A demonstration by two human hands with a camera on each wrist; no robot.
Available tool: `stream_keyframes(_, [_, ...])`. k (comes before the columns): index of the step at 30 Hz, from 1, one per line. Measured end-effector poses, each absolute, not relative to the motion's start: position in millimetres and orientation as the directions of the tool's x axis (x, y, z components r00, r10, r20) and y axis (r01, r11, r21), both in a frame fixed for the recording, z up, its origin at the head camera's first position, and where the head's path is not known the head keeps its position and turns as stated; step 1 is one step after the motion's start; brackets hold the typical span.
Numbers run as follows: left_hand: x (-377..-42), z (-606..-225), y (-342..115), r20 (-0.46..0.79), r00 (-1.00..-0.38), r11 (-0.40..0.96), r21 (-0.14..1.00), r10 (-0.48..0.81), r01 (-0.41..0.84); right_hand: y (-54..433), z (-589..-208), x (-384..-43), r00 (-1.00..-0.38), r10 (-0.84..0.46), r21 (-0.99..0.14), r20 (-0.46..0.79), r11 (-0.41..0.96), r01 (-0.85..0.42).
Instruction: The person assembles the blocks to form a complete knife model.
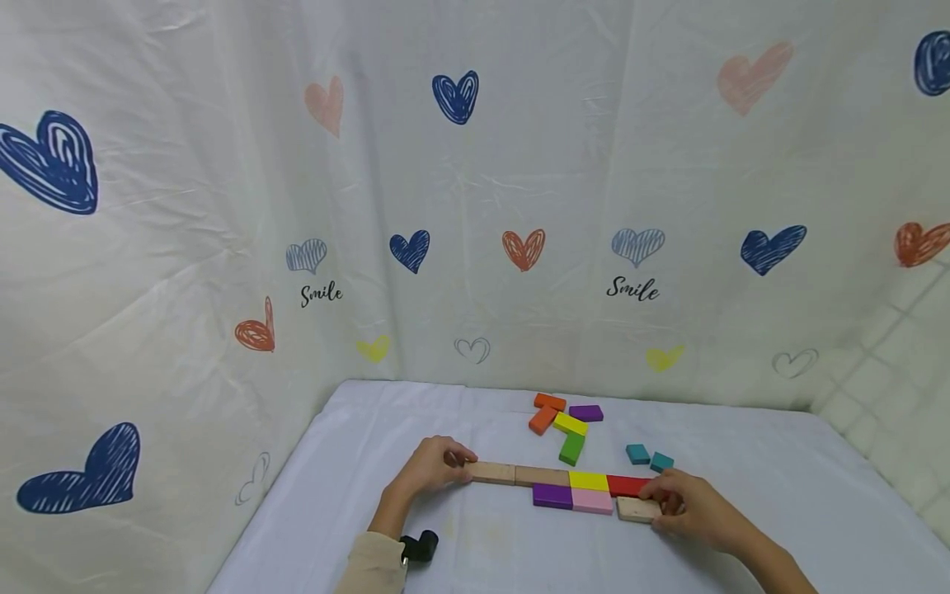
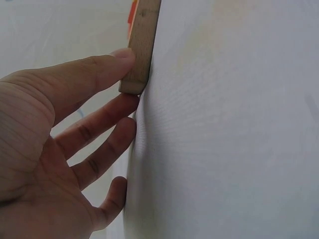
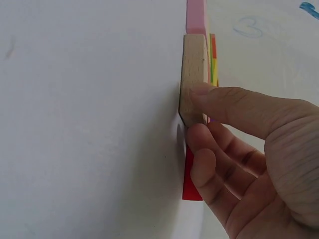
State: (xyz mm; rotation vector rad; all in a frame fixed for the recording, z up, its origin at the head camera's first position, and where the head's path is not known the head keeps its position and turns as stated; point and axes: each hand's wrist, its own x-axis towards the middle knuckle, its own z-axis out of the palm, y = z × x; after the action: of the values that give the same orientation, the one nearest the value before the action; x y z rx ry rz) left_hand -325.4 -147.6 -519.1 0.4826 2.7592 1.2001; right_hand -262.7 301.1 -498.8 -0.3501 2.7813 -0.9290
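Note:
A row of blocks lies flat across the table: a left wooden block [image 1: 491, 472], another wooden block [image 1: 542, 476], a yellow block [image 1: 589, 481] and a red block [image 1: 623, 486]. Along its near side sit a purple block [image 1: 552, 495] and a pink block [image 1: 591, 501]. My left hand [image 1: 430, 469] pinches the row's left end, its thumb on the left wooden block's face in the left wrist view. My right hand [image 1: 698, 507] pinches a short wooden block [image 3: 193, 74] beside the pink one, in front of the red; its thumb lies on the near face.
Behind the row lie two orange blocks [image 1: 549, 402], a purple block [image 1: 586, 412], a yellow block [image 1: 571, 424] and a green block [image 1: 572, 449]. Two teal blocks [image 1: 637, 454] lie farther right. A white cloth [image 1: 475, 544] covers the table; a heart-print curtain [image 1: 564, 181] hangs behind.

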Motion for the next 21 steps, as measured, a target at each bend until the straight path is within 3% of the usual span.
stream_keyframes(10, [-324.7, -519.0, -149.5, 0.069, -0.940, 0.641, 0.714, 0.335, 0.281, 308.5, -499.7, -261.7, -0.938, -0.342, -0.584, -0.063, 0.774, -0.243])
stream_keyframes(21, [-324.5, -517.9, -148.9, 0.063, -0.941, 0.646, 0.712, 0.333, 0.276, 306.2, -500.3, -262.1, -0.937, -0.343, -0.582, -0.064, 0.776, -0.244])
